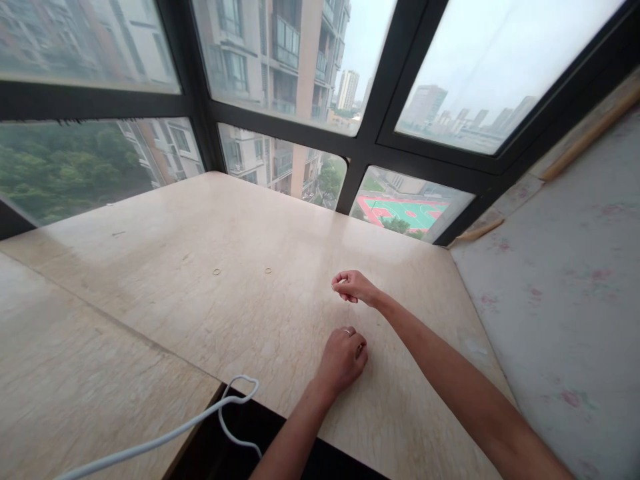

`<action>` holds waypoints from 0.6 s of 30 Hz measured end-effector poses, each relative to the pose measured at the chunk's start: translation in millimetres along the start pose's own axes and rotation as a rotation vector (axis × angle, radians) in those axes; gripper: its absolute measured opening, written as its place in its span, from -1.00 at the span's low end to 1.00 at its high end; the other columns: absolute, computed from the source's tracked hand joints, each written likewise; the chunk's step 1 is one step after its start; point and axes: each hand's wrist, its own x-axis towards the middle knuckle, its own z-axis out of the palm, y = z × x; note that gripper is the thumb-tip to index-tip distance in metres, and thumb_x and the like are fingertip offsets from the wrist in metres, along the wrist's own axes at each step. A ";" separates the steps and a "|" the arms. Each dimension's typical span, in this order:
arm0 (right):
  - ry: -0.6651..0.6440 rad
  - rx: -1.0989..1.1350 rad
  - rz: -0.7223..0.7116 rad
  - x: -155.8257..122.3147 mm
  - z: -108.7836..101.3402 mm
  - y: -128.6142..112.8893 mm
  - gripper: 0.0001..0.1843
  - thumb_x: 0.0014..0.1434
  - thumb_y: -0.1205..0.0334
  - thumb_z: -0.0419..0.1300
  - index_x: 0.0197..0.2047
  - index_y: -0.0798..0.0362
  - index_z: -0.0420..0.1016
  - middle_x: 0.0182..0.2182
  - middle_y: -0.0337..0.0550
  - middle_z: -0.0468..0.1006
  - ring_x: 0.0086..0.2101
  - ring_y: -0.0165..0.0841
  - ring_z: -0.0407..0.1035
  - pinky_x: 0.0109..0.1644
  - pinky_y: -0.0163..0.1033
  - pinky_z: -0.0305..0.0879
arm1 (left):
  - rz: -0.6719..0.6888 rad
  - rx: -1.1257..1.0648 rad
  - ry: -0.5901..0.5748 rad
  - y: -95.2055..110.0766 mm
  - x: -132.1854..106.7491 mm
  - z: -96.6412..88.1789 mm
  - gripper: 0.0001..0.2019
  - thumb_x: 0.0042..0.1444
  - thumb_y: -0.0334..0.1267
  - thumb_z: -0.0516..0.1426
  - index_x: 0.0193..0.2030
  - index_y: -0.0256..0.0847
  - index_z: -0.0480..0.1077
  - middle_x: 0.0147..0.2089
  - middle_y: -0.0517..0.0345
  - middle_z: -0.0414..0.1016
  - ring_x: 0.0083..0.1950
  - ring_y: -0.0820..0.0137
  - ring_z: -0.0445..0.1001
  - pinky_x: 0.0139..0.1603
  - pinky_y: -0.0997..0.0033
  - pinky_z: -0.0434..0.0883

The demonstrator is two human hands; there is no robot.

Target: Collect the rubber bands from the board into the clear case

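My right hand (pixel 354 287) hovers just above a beige marble sill (pixel 210 313), fingers curled in a pinch on a thin pale thing, likely a rubber band, too small to be sure. My left hand (pixel 343 359) rests on the sill nearer to me, fingers curled under in a loose fist, a ring on one finger; what it holds, if anything, is hidden. Two small rubber bands lie on the marble to the left, one (pixel 217 271) and another (pixel 268 271).
Large dark-framed windows (pixel 367 143) wall the sill's far side, with buildings outside. A white cable (pixel 200 420) loops over the sill's near edge above a dark gap. A pale floral mattress (pixel 565 287) borders the right.
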 end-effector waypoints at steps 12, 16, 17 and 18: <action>0.340 0.387 0.036 -177.0 -39.6 57.4 -0.73 0.04 0.03 0.15 -0.35 0.02 0.18 -0.73 -0.37 0.40 -0.82 -0.56 0.03 -0.77 -0.48 -0.13 | 0.019 -0.025 0.006 0.1 5.3 -6.6 -0.85 0.16 -0.34 0.02 -0.34 -0.22 0.40 -0.33 0.09 0.43 -0.26 0.36 0.39 -0.22 0.37 0.30; 0.561 0.346 0.151 -236.2 -49.2 81.4 -0.73 0.08 -0.02 0.06 -0.40 0.01 0.14 -0.74 -0.36 0.39 -0.83 -0.56 0.02 -0.76 -0.47 -0.14 | 0.029 -0.036 0.010 -1.6 5.5 -6.2 -0.82 0.18 -0.29 -0.01 -0.33 -0.22 0.40 -0.33 0.08 0.43 -0.26 0.35 0.40 -0.23 0.35 0.32; 0.608 0.319 0.184 -248.9 -49.9 87.4 -0.72 0.09 -0.03 0.05 -0.41 0.01 0.14 -0.74 -0.36 0.38 -0.83 -0.55 0.03 -0.76 -0.47 -0.13 | 0.026 -0.035 0.013 -2.0 5.6 -6.1 -0.81 0.18 -0.27 -0.01 -0.33 -0.22 0.40 -0.33 0.08 0.43 -0.27 0.35 0.40 -0.24 0.35 0.33; 0.653 0.286 0.217 -260.7 -50.0 93.1 -0.71 0.09 -0.05 0.04 -0.41 0.01 0.15 -0.74 -0.36 0.38 -0.82 -0.55 0.04 -0.76 -0.46 -0.13 | 0.022 -0.034 0.014 -2.3 5.7 -6.1 -0.81 0.19 -0.26 -0.01 -0.33 -0.21 0.41 -0.33 0.08 0.44 -0.27 0.35 0.40 -0.24 0.35 0.33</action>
